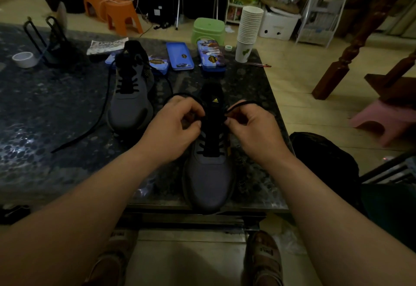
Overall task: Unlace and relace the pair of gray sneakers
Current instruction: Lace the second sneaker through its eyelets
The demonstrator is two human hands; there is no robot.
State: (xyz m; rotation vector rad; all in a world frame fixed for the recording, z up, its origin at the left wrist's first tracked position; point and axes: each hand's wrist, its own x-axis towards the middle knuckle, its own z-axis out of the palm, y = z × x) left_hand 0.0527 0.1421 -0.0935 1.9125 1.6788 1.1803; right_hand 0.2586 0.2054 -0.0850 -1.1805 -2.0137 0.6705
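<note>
Both hands [174, 128] [253, 129] on near sneaker [208, 180] laces [245, 104]

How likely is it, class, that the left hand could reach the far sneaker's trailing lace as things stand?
Probably yes: the trailing lace lies on the table left of the left hand, nothing between. But that hand pinches the near lace, so it must let go first.

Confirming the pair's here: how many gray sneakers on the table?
2. Near sneaker at the table edge, black lace pinched by left hand and right hand; far sneaker back-left, its lace trailing loose. None look hidden.
</note>
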